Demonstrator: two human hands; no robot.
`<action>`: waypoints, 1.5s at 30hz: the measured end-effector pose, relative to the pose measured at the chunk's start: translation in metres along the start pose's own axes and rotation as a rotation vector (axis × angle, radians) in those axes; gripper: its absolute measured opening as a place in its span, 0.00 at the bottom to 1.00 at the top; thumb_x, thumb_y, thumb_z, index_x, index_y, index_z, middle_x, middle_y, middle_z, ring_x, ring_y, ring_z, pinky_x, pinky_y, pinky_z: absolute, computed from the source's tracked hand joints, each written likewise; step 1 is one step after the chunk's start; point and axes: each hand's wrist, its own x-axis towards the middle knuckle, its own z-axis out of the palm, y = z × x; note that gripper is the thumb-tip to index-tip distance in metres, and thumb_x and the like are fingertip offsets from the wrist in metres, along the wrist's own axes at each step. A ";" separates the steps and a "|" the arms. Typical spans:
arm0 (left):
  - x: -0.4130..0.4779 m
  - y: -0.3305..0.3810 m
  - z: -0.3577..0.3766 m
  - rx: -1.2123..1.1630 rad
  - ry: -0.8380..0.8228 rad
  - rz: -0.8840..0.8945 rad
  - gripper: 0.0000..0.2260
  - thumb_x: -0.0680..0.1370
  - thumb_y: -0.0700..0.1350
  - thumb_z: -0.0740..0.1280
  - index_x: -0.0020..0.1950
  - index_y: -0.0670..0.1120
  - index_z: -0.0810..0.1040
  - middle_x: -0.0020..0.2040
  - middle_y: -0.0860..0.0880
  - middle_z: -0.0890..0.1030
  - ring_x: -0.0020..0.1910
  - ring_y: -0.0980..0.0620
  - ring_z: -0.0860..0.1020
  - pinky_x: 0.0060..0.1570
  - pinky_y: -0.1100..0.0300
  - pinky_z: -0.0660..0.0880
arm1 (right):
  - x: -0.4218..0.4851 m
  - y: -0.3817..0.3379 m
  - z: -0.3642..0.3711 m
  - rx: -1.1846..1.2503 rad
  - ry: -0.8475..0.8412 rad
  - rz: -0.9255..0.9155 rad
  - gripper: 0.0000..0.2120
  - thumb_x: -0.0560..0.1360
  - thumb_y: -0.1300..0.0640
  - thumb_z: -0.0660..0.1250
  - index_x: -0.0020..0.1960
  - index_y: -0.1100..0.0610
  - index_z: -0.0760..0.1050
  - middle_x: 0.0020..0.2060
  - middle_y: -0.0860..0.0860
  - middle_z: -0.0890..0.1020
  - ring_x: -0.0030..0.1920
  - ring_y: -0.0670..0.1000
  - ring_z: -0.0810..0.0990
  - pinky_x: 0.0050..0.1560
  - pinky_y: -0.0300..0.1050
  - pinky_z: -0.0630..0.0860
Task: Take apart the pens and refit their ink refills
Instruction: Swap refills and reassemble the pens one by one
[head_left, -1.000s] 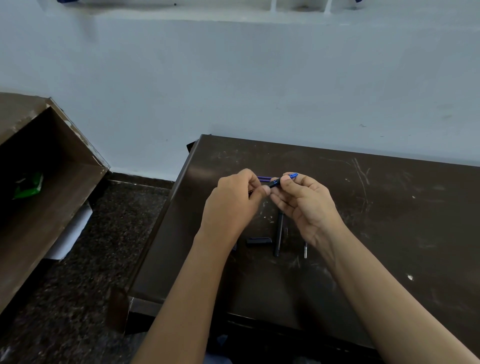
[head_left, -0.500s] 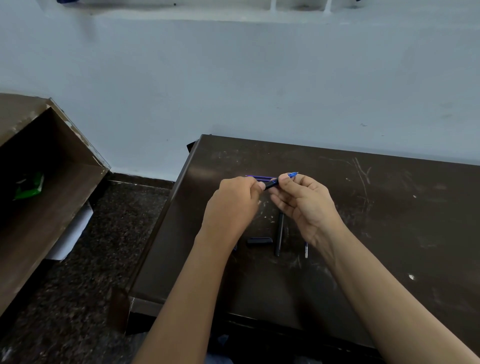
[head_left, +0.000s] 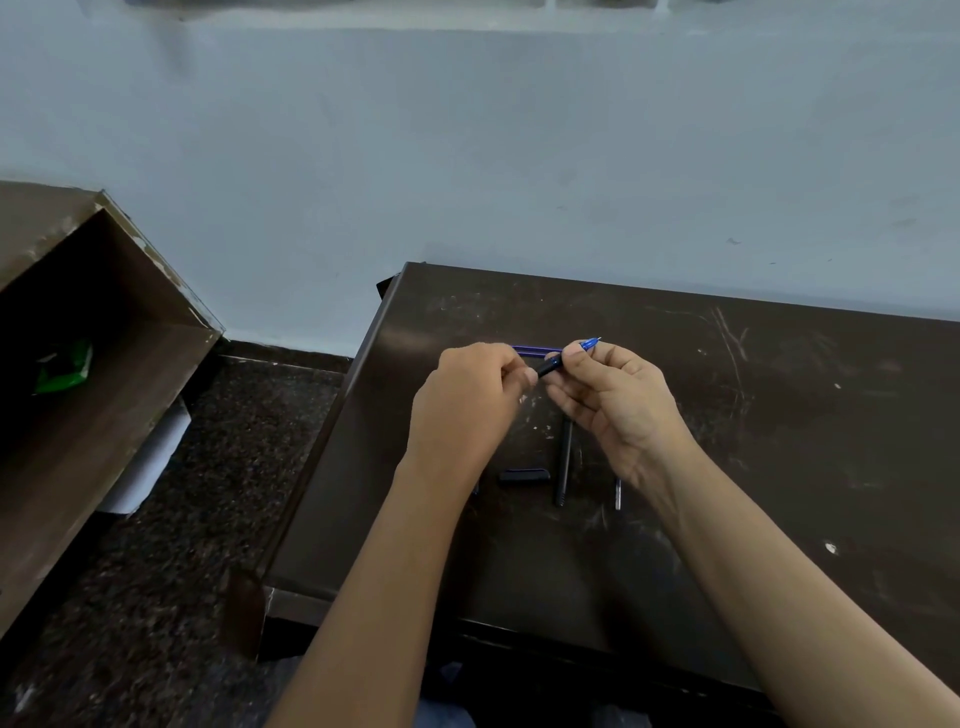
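Observation:
Both hands hold one blue-tipped pen (head_left: 556, 365) above the dark table (head_left: 779, 441). My left hand (head_left: 467, 405) grips its black barrel end, most of which is hidden in the fist. My right hand (head_left: 613, 400) pinches the blue tip section (head_left: 589, 344) between thumb and fingers. Behind the hands a thin blue refill (head_left: 535, 351) lies on the table. Below the hands lie a black pen barrel (head_left: 563, 462), a black cap (head_left: 524, 476) and a small grey piece (head_left: 617, 493).
The table's left edge (head_left: 332, 431) drops to a speckled floor. A brown open cabinet (head_left: 104, 364) with a green packet (head_left: 65, 366) inside stands at the left. A pale wall runs close behind the table.
My left hand has slid a little to the left along the pen, so more of the black barrel shows between the two hands. The parts on the table have not moved.

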 end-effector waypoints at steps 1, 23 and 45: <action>-0.001 0.000 -0.001 -0.028 0.009 -0.002 0.06 0.75 0.48 0.67 0.45 0.47 0.80 0.38 0.51 0.81 0.38 0.52 0.79 0.39 0.55 0.77 | 0.000 0.001 0.000 -0.001 0.000 0.002 0.04 0.77 0.62 0.66 0.44 0.60 0.77 0.35 0.52 0.85 0.35 0.46 0.84 0.41 0.39 0.81; 0.001 0.008 -0.003 -0.064 -0.308 -0.060 0.11 0.82 0.45 0.57 0.58 0.44 0.77 0.42 0.52 0.74 0.35 0.58 0.71 0.32 0.69 0.64 | 0.001 -0.003 -0.003 -0.002 -0.148 0.024 0.10 0.79 0.62 0.61 0.53 0.56 0.80 0.45 0.49 0.86 0.45 0.45 0.84 0.45 0.35 0.79; 0.003 -0.007 -0.009 0.075 -0.138 -0.161 0.08 0.79 0.44 0.63 0.49 0.43 0.80 0.40 0.48 0.79 0.38 0.52 0.77 0.37 0.61 0.70 | 0.005 0.029 -0.013 -1.440 -0.117 -0.283 0.18 0.70 0.52 0.73 0.59 0.52 0.77 0.52 0.50 0.82 0.59 0.50 0.74 0.56 0.43 0.72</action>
